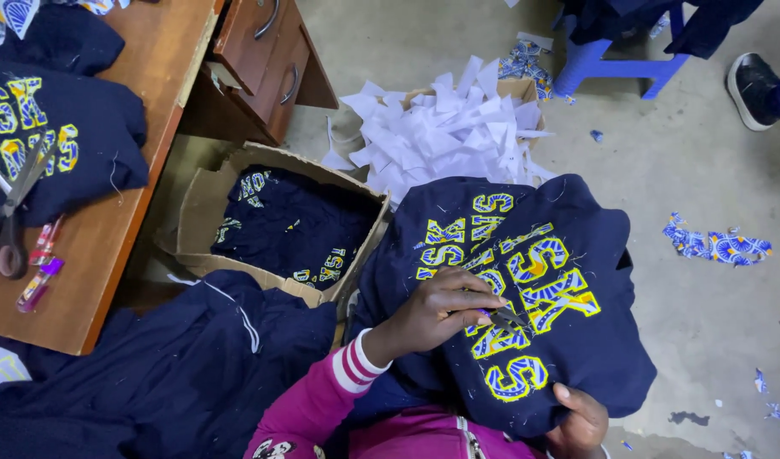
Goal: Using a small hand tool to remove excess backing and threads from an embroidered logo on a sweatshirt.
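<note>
Centrally, head view: the left hand (pixel 436 310) pinches small scissors (pixel 507 321) against the yellow-and-blue appliqué letters of a navy garment (pixel 526 289) draped over the lap — the right hand (pixel 581 421), at five o'clock, clutches its lower edge. At nine o'clock sits a cardboard box (pixel 204 212) of folded garments; at twelve o'clock, white paper scraps (pixel 441 127).

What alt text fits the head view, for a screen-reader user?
Seen from above, a person's left hand works small snips over yellow-edged patterned letters on a navy garment in their lap, while the right hand grips its lower edge. A cardboard box of similar garments, a heap of white paper scraps and a wooden desk with scissors lie around them.
</note>
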